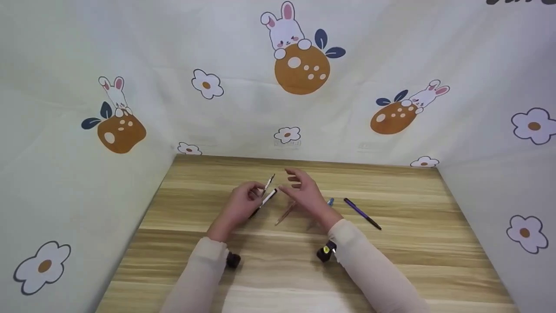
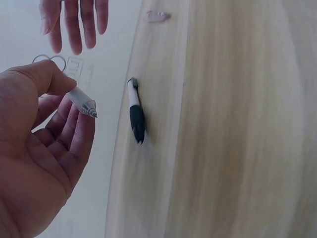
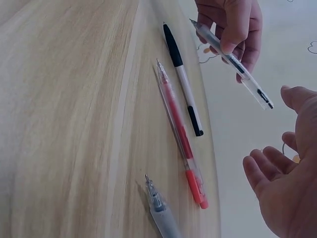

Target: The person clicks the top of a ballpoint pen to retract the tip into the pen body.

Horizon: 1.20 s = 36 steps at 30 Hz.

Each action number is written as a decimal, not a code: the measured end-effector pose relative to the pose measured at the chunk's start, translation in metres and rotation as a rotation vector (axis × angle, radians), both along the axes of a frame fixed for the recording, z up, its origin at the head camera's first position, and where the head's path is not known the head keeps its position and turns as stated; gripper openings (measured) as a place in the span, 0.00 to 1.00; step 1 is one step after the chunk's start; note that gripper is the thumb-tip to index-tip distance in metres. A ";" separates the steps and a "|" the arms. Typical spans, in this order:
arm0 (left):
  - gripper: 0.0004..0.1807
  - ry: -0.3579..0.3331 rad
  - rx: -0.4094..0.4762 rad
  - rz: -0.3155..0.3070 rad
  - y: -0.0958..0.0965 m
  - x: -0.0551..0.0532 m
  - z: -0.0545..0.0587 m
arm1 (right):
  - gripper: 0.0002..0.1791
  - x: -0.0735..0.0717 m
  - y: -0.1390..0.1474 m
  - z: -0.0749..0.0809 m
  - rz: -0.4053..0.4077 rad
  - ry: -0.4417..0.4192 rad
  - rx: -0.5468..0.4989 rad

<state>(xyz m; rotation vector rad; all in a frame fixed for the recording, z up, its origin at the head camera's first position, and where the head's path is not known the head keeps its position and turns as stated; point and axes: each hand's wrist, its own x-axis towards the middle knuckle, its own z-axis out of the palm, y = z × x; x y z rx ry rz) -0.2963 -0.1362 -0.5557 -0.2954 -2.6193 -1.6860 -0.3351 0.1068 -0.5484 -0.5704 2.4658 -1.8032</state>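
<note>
My left hand (image 1: 241, 203) pinches a clear gel pen (image 3: 232, 60) between thumb and fingers, above the table. The pen's metal tip shows in the left wrist view, and its black-marked end points toward my right hand (image 1: 307, 194). That right hand is open, fingers spread and slightly bent, a short way from the pen and holding nothing. Below the hands lies a white pen with a black grip (image 3: 184, 84). Beside it is a clear pen with red ink (image 3: 177, 121). A grey-barrelled pen (image 3: 166, 222) lies closer to the right wrist, partly out of that view.
On the wooden table (image 1: 269, 282), a purple pen with a black grip (image 1: 363, 214) lies to the right. Pale cloth walls (image 1: 234, 117) with rabbit and flower prints stand along the back and both sides. A small black device (image 1: 325, 253) sits at the right wrist.
</note>
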 end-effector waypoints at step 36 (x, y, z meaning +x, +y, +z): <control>0.17 -0.048 0.238 -0.192 0.063 0.009 -0.006 | 0.28 0.015 0.031 0.010 -0.039 -0.094 -0.238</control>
